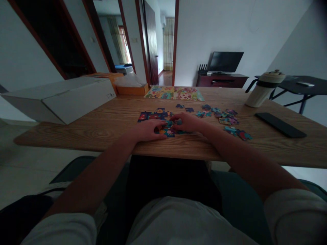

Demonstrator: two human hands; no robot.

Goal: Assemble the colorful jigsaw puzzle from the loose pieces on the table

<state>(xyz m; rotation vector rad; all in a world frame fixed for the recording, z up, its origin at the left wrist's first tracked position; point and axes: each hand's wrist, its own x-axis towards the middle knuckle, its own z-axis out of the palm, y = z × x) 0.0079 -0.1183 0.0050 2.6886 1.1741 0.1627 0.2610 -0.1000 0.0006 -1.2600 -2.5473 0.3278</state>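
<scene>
Fingers, left hand [146, 130]: thumb and forefinger spread apart, tips resting on the joined puzzle section [170, 133]; nothing seen clamped between them. Fingers, right hand [187, 122]: bent inward, thumb and forefinger close about a small teal puzzle piece [178, 121]; whether they pinch it or merely press it cannot be told.

Principal relation: joined section directly between the two hands, at nine o'clock from the right fingertips and three o'clock from the left. Long axis seemingly from ten to four, partly hidden under both hands. Teal piece nearer the right hand, lying at the section's right-hand side; left hand against its near left edge. Darker joined pieces [144, 116], with red figures, beyond the left hand toward eleven.

Loose items, taking the hands as centre: two dark blue pieces [189, 109] toward one o'clock, apart from the section; a spread heap of pieces [227, 117], some overlapping, at two; a teal-and-red group [241, 133] at three; a flat black object [279, 125] farther along three. Bright picture sheet [173, 93], flat, at twelve.

Containers: shallow orange tray [133, 90] at eleven, clear plastic wrapping [130, 80] within and rising above the rim. Long white box [84, 98] at ten, closed, contents unseen. Pale lidded jug [264, 89], dark-handled, upright at two, contents hidden. All on one wooden table [112, 119].
</scene>
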